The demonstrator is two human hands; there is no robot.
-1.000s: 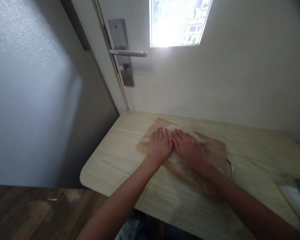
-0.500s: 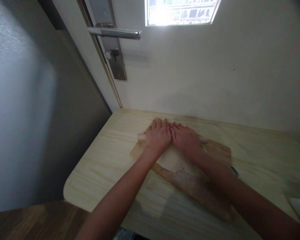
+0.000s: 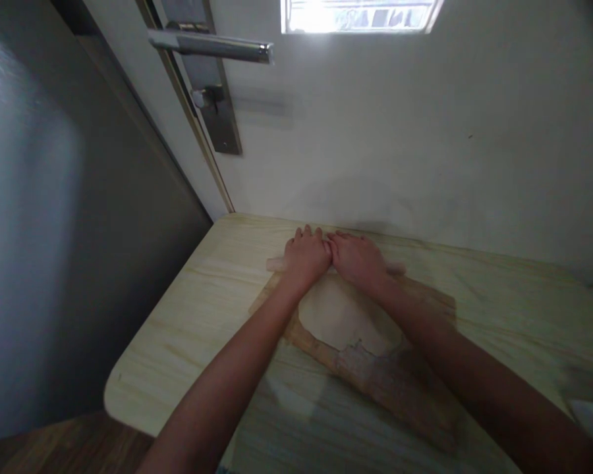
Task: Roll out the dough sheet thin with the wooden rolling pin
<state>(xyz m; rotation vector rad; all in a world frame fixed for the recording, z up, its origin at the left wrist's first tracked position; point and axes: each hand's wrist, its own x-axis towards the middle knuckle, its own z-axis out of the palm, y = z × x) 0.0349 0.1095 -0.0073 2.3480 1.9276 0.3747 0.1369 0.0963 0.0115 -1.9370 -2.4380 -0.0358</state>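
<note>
A flat sheet of pale dough [image 3: 343, 319] lies on a wooden board [image 3: 400, 395] on a light wooden table [image 3: 188, 329]. A wooden rolling pin [image 3: 275, 264] lies across the far edge of the dough, its ends showing on either side of my hands. My left hand [image 3: 304, 253] and my right hand [image 3: 358, 258] rest side by side on the pin, palms down, fingers stretched flat over it and pointing toward the wall.
A white wall rises right behind the table. At upper left stands a door with a metal lever handle [image 3: 212, 45] and lock plate. A bright window [image 3: 358, 14] is at the top. The table's rounded corner [image 3: 116, 395] is at lower left above dark wood floor.
Both hands have pushed the rolling pin away from me toward the wall, uncovering more flattened dough behind them. The view has tilted down and forward.
</note>
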